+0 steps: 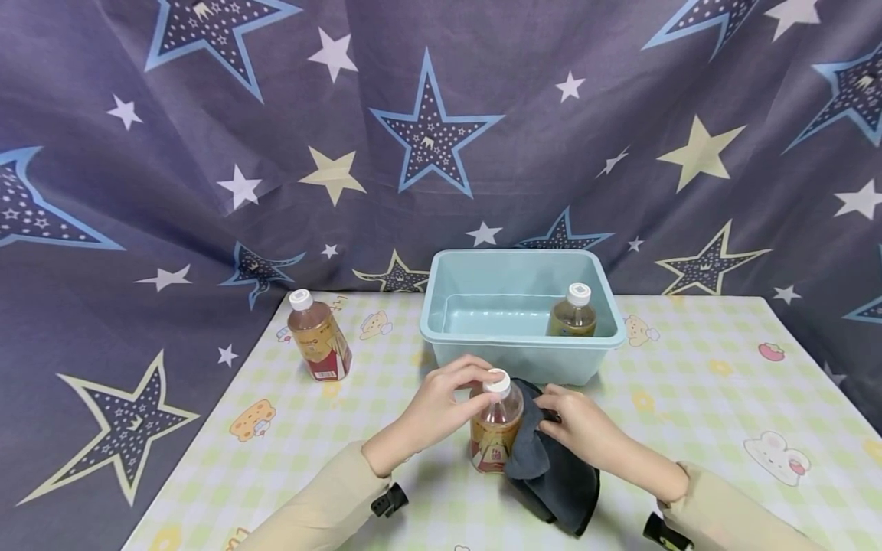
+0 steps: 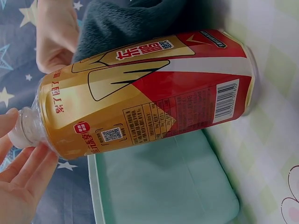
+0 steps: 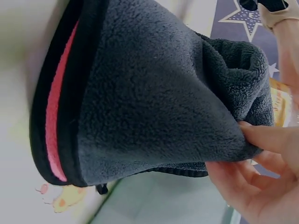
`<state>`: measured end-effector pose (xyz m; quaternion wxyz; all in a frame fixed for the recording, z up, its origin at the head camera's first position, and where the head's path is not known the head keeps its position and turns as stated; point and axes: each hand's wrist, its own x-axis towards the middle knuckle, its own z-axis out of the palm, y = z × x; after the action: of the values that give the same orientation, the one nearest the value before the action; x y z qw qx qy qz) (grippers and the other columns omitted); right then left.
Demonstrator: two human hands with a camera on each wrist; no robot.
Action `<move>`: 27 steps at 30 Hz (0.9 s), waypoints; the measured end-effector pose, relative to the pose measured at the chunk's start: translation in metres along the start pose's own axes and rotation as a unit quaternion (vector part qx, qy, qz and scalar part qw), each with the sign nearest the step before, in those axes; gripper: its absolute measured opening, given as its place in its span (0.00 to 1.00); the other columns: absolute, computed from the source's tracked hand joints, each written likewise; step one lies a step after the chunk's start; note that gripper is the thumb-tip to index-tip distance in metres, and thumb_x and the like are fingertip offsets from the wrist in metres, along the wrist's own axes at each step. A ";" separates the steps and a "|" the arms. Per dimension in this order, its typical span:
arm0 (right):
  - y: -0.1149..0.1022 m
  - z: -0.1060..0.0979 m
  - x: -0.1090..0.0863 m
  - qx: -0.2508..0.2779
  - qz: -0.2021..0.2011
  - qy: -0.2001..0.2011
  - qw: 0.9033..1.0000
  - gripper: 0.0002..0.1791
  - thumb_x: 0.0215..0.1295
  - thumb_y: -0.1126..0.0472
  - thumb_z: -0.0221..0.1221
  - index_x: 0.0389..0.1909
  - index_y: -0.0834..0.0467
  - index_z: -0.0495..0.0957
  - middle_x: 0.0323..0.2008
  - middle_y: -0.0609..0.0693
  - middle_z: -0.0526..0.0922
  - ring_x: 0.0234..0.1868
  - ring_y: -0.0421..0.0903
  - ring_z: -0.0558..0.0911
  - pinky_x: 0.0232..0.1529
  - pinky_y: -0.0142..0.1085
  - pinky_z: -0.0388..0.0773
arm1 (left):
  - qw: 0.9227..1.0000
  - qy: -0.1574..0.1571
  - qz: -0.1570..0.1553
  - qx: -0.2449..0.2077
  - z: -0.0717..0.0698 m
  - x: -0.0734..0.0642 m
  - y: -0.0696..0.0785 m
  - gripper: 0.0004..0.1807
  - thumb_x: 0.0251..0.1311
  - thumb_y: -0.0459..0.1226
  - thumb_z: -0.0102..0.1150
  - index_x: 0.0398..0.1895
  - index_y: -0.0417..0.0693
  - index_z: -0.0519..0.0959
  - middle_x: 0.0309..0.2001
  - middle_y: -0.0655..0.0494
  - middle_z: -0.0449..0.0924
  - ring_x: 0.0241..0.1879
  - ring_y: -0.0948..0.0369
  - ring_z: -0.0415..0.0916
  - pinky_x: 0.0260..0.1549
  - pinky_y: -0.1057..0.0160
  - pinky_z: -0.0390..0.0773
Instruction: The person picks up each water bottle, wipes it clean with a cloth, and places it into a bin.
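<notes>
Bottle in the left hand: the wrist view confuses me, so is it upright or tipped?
Upright: in the head view, the bottle has its white cap uppermost, pinched by the left hand, base toward the tablecloth.

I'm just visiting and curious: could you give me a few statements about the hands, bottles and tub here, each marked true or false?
1. The left hand holds a red-and-gold bottle near its capped top. True.
2. The right hand holds nothing. False: it grips a dark cloth.
3. Another bottle is inside the light blue tub. True.
4. The bottle at the table's far left lies on its side. False: it stands upright.
5. Four bottles are in view. False: there are three, two on the table and one in the tub.
6. A star-patterned curtain hangs behind the table. True.
</notes>
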<state>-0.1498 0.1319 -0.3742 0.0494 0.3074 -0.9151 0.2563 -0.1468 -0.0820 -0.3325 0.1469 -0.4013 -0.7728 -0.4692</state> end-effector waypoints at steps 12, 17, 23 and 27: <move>0.012 0.026 -0.003 -0.036 0.024 -0.049 0.998 0.08 0.47 0.69 0.63 0.31 0.63 0.78 0.24 0.46 0.71 0.26 0.43 0.75 0.23 0.31 0.72 | 1.000 0.002 0.005 0.000 0.001 0.001 0.001 0.10 0.46 0.24 0.61 0.34 0.31 0.78 0.36 0.43 0.76 0.32 0.55 0.76 0.37 0.66 0.79; 0.014 0.035 -0.004 -0.046 0.040 -0.071 0.996 0.08 0.48 0.68 0.63 0.32 0.62 0.78 0.24 0.46 0.70 0.24 0.42 0.74 0.20 0.30 0.68 | 1.000 0.001 -0.002 0.004 0.002 0.001 0.000 0.10 0.46 0.25 0.61 0.35 0.32 0.78 0.36 0.44 0.76 0.34 0.55 0.76 0.38 0.67 0.78; 0.016 0.039 -0.004 -0.048 0.050 -0.077 0.995 0.08 0.48 0.69 0.62 0.32 0.62 0.78 0.24 0.46 0.70 0.26 0.43 0.75 0.21 0.32 0.69 | 1.000 -0.001 0.000 0.005 0.002 0.001 -0.001 0.10 0.46 0.24 0.61 0.35 0.32 0.78 0.36 0.44 0.76 0.33 0.56 0.76 0.38 0.67 0.79; 0.017 0.040 -0.004 -0.044 0.053 -0.073 0.995 0.08 0.48 0.69 0.62 0.32 0.62 0.78 0.24 0.46 0.71 0.27 0.44 0.76 0.22 0.32 0.70 | 1.000 -0.001 0.002 0.008 0.002 0.001 -0.001 0.10 0.45 0.24 0.61 0.35 0.31 0.78 0.36 0.44 0.76 0.33 0.56 0.76 0.37 0.66 0.79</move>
<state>-0.1538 0.1255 -0.4174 -0.0178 0.2740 -0.9415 0.1951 -0.1478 -0.0805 -0.3337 0.1502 -0.4023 -0.7757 -0.4624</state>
